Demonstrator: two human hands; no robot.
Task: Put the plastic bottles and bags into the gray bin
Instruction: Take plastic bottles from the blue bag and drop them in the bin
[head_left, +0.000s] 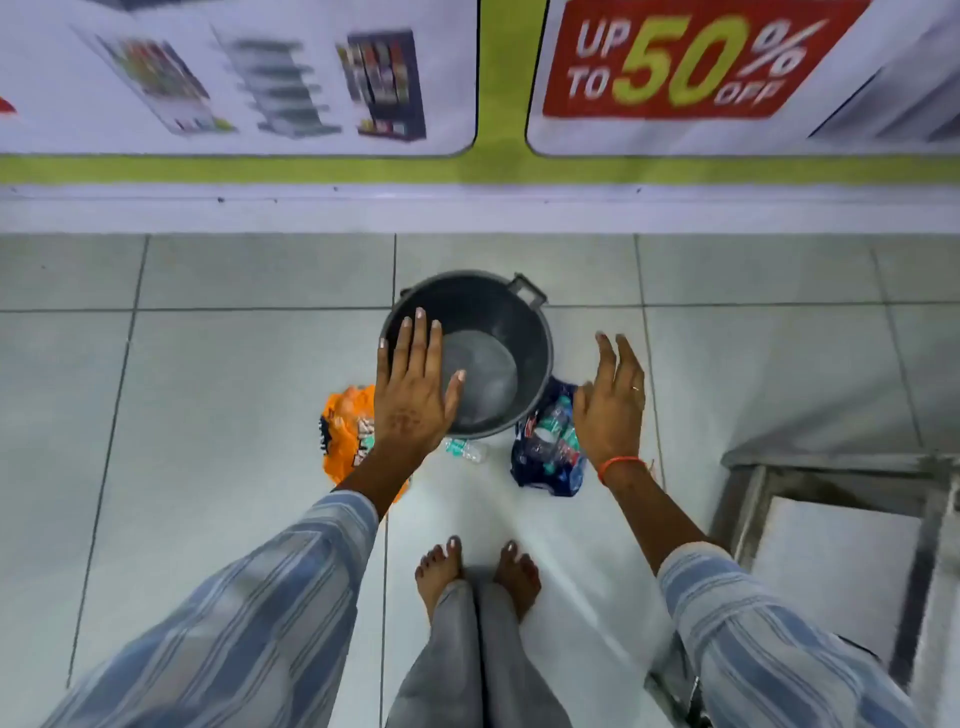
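A round gray bin (524, 332) stands on the tiled floor ahead of my feet, with nothing visible inside it. My left hand (413, 387) hovers flat over its left rim, fingers spread, holding nothing. An orange plastic bag (343, 434) lies on the floor left of the bin, partly hidden by that hand and wrist. A clear plastic bottle (464, 449) lies just in front of the bin. A dark blue bag (545, 457) with bottles on it lies at the bin's right. My right hand (612, 402) is raised over the blue bag, open and empty.
A wall with advertising banners (696, 62) runs behind the bin. A metal stand or table frame (831, 499) sits at the right. My bare feet (478, 569) are close behind the bottle. Gray floor tiles extend to the left.
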